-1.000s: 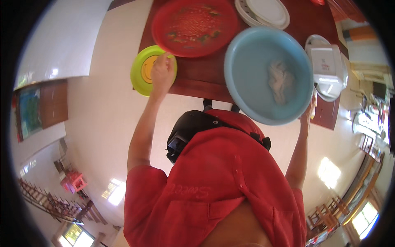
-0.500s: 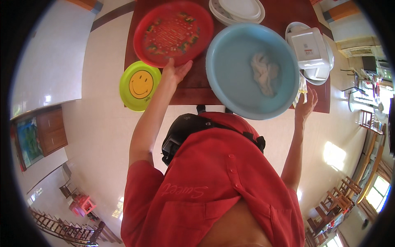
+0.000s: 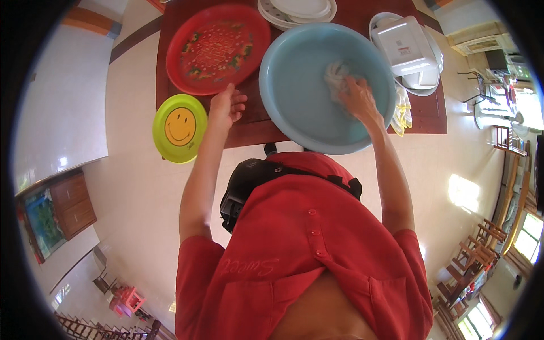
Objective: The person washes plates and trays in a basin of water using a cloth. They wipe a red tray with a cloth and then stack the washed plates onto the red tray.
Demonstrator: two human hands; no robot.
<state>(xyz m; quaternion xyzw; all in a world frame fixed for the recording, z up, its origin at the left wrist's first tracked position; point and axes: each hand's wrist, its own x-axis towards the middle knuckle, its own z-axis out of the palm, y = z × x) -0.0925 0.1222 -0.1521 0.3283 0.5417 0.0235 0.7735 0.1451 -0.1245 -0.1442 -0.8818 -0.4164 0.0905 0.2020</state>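
Observation:
In the light blue basin [image 3: 283, 113], which holds water, a white cloth [image 3: 335, 76] lies wet. My right hand [image 3: 360, 99] reaches in from the right with its fingers closed on the cloth's near side, though the fingertips are partly hidden. My left hand [image 3: 228, 106] hovers by the near edge of a round red tray [image 3: 190, 76] with a patterned middle. Its fingers are half curled and apart, and they hold nothing. Left of that hand, a green plate [image 3: 161, 124] with a yellow smiley face overhangs the table's corner.
All this stands on a dark red wooden table [image 3: 252, 135]. White plates [image 3: 297, 8] are stacked behind the basin. White dishes [image 3: 403, 48] lie piled at the right, and a white cloth with yellow edging [image 3: 401, 116] hangs over the table's front edge.
My right hand has moved from outside the basin's right rim into it, onto the white cloth. My left hand has come away from the red tray, its fingers now more curled.

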